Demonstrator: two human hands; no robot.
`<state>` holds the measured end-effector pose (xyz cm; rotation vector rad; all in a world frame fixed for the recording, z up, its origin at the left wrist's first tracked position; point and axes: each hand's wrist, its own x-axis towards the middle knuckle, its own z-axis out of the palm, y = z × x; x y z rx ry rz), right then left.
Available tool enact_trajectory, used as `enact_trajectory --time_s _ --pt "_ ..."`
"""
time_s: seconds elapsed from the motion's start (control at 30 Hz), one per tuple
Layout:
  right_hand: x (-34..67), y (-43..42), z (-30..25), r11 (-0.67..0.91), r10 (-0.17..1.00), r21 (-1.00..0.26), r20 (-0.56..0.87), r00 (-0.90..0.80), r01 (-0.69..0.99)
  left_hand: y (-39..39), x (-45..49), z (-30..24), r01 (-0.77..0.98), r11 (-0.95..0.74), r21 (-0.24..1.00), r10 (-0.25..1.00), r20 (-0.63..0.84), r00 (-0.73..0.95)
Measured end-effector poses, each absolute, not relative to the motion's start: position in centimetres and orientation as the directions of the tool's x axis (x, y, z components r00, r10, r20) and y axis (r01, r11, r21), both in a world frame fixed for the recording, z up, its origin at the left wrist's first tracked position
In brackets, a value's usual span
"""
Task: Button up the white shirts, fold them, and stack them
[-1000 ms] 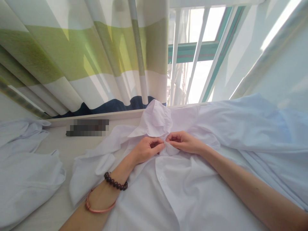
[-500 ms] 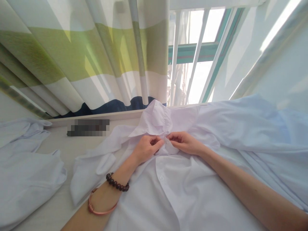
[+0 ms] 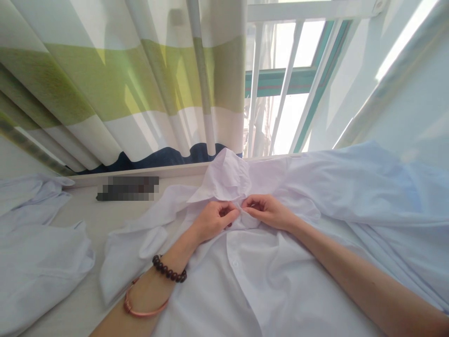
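A sunlit curtain [image 3: 168, 79] and white bars [image 3: 286, 79] before a teal window frame [image 3: 301, 77] stand beyond the white shirt [image 3: 277, 271], which I see spread over a pale flat surface [image 3: 80, 201].

From my remote feed, the left hand [image 3: 213, 220] has thumb and forefinger closed to a pinch on the shirt's front edge. The right hand [image 3: 268, 210] meets it there, fingertips brought together on the same bit of cloth, its other fingers loosely curled. I can't tell whether a fastening sits between them. Compared with half a second ago, the small flap of cloth [image 3: 249, 224] under my right hand seems to lie flatter, and my view has tipped a little; the hands keep to the same spot, so I judge this fine fingerwork unfinished.

Nearer me on the shirt is a button [image 3: 235, 264]. A beaded bracelet [image 3: 169, 270] and a copper-coloured bangle [image 3: 147, 314] circle my left arm above the shirt. Left of the shirt lie another white garment [image 3: 42, 262] and, towards the curtain, a dark pixelated object [image 3: 128, 188] I can't identify. Bluish-white cloth [image 3: 382, 187] spreads to the shirt's right, perhaps its sleeve, perhaps separate. I make out no container anywhere around the shirt
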<state>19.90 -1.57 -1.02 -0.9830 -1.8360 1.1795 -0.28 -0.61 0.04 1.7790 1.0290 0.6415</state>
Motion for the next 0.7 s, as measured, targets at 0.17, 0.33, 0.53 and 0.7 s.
enact_trajectory --time_s 0.17,0.33,0.53,0.7 --pt "20.22 -1.27 -1.10 0.248 0.842 -0.957 0.136 -0.522 0.152 -0.67 -0.33 0.00 0.351 -0.183 0.918 0.859 -0.024 0.511" --pt "20.37 -1.11 -1.27 0.197 0.843 -0.972 0.103 -0.528 0.125 -0.76 -0.33 0.08 0.357 -0.184 0.916 0.860 -0.027 0.510" --pt "20.46 -1.11 -1.12 0.181 0.838 -0.977 0.090 -0.539 0.117 -0.62 -0.44 0.12 0.354 -0.197 0.914 0.833 -0.034 0.552" --pt "20.57 -1.23 -0.94 0.165 0.834 -0.980 0.077 -0.546 0.114 -0.72 -0.24 0.40 0.368 -0.214 0.905 0.837 -0.025 0.547"
